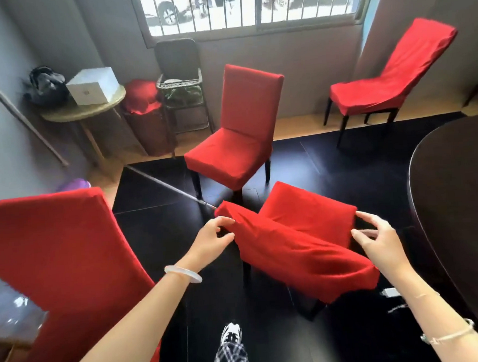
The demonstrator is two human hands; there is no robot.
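Both hands are out front on a red cover that's draped over the back of a chair, whose dark legs are all that shows, below the cloth. The cover sits between the hands, bunched into a thick fold on the near side and pulled smoother over the far side. The left hand has its thumb and fingertips pinched on the cover's left corner. The right hand is at the right corner with its fingers spread and loosely curved. The fingertips are right at the cloth, but honestly I can't tell if it's got a real grip or is just touching. There's a pale bangle on the left wrist. Straight ahead past the hands is a middle chair, fully covered in red, and a far chair sits off beyond the right hand near the wall. A near chair, also in red, stands close on the left of the left arm. Right of the right hand is the curved edge of a dark desk. A thin pole lies on the black floor ahead of the left hand.
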